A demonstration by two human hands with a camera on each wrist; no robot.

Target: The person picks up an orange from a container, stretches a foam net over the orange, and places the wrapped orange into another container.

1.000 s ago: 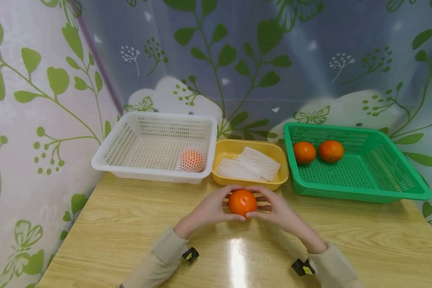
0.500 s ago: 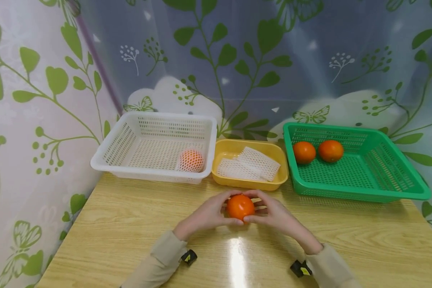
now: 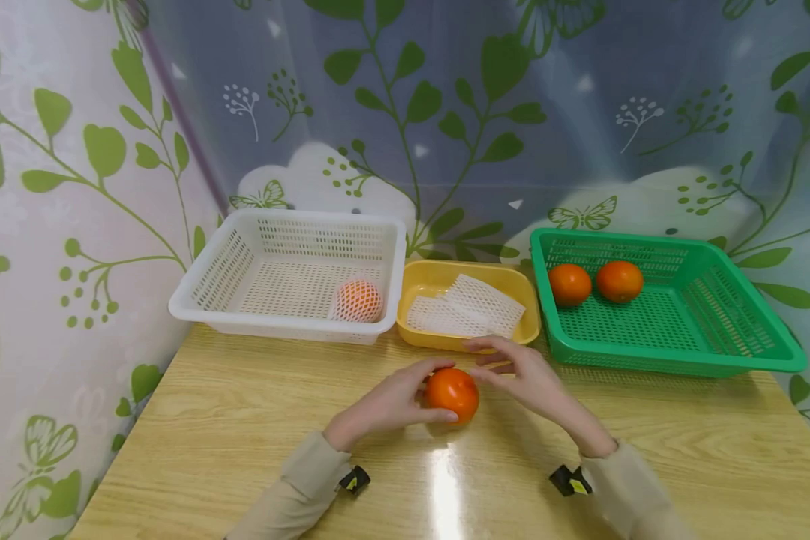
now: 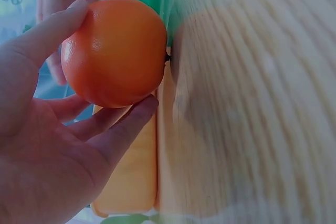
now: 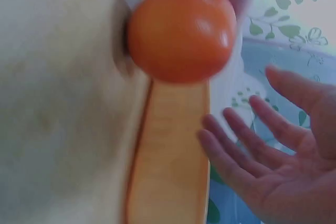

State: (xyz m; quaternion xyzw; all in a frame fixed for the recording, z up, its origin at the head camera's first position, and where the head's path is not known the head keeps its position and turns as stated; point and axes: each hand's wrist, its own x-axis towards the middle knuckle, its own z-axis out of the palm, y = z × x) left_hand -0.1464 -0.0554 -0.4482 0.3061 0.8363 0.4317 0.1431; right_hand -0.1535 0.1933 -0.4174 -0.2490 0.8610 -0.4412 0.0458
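An orange [image 3: 452,395] is close over the wooden table, in front of the yellow tray. My left hand [image 3: 401,397] holds it from the left, thumb at the near side and fingers curled behind. In the left wrist view the orange [image 4: 118,51] has its small dark stem toward the tabletop. Off to its right, my right hand [image 3: 529,379] has relaxed, spread fingers with nothing in them. The right wrist view shows a gap between the right hand [image 5: 286,156] and the orange [image 5: 181,32]. White foam net sleeves [image 3: 466,307] lie in the yellow tray [image 3: 415,279].
At the back left stands a white basket [image 3: 290,328] with one netted orange [image 3: 360,301]. A green basket [image 3: 715,319] at the back right contains two bare oranges [image 3: 570,285]. Behind them hangs a leaf-patterned curtain [image 3: 445,150]. The wooden tabletop [image 3: 243,420] stretches toward me.
Both hands held the orange and brought it slightly nearer to me. Since then my right hand has let go and moved away to the right; my left hand keeps hold.
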